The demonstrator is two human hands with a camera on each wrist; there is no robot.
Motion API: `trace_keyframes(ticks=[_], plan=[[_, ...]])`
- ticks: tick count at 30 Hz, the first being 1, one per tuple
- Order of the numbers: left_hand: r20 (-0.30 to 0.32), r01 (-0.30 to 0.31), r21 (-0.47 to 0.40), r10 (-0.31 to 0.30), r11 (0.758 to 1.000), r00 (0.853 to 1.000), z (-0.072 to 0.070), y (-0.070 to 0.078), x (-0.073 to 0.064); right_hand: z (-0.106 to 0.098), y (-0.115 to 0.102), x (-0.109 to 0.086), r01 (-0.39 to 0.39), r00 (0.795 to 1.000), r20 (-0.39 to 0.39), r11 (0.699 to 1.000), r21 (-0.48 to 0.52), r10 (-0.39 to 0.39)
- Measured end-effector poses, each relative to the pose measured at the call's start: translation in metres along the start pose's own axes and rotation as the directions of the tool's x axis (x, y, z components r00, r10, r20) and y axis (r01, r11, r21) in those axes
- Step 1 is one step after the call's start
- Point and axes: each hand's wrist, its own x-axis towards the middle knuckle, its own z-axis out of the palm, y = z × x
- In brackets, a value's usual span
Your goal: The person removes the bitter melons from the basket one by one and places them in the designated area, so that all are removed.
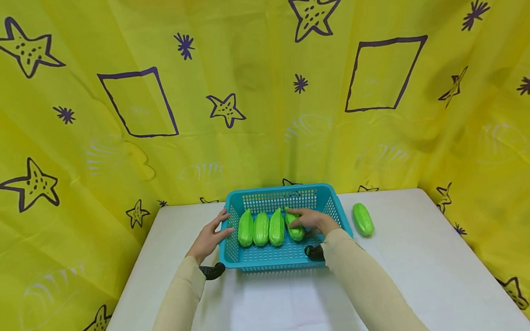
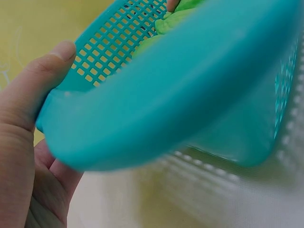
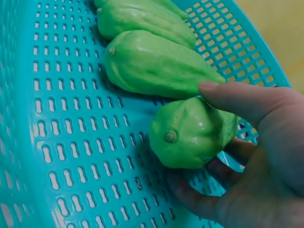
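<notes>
A turquoise plastic basket [image 1: 272, 262] with perforated walls stands on the white table. Three long, ridged green gourd-like fruits [image 1: 261, 229] lie side by side in it. To their right, my right hand [image 1: 314, 220] grips a fourth green gourd-like fruit [image 3: 183, 135], thumb on one side and fingers curled around the other. The right wrist view shows its blunt end with a small stem nub, close to the neighbouring fruit [image 3: 156, 64]. My left hand [image 1: 210, 239] holds the basket's left rim, thumb [image 2: 50, 69] on one side and fingers on the other.
Another green gourd-like fruit [image 1: 363, 219] lies on the table [image 1: 414, 257] to the right of the basket. A yellow patterned curtain [image 1: 264, 150] encloses the table at the back and sides. Dark straps [image 1: 212, 271] show at both wrists.
</notes>
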Motion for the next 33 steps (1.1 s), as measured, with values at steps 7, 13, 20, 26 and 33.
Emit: trace_keyframes(ticks=[7, 13, 20, 26, 33], plan=[[0.003, 0.001, 0.009, -0.001, 1.000, 1.000, 0.000, -0.001, 0.001, -0.002, 0.001, 0.001, 0.013, 1.000, 0.018, 1.000, -0.016, -0.012], [-0.002, 0.008, 0.022, -0.008, 1.000, 1.000, -0.001, -0.001, 0.002, -0.004, 0.001, 0.001, 0.021, 1.000, 0.022, 1.000, -0.015, -0.021], [-0.003, 0.006, 0.039, -0.006, 0.999, 1.000, 0.000, 0.001, 0.003, -0.003, 0.003, -0.001, 0.020, 1.000, -0.004, 0.999, -0.031, -0.020], [0.012, -0.006, 0.029, 0.005, 1.000, 1.000, 0.000, 0.013, -0.002, -0.004, 0.003, -0.002, 0.046, 0.998, -0.028, 0.996, -0.081, -0.049], [-0.005, 0.025, 0.041, -0.025, 0.999, 1.000, 0.000, -0.001, 0.004, -0.008, -0.002, -0.009, 0.079, 0.992, -0.090, 0.988, -0.134, -0.091]])
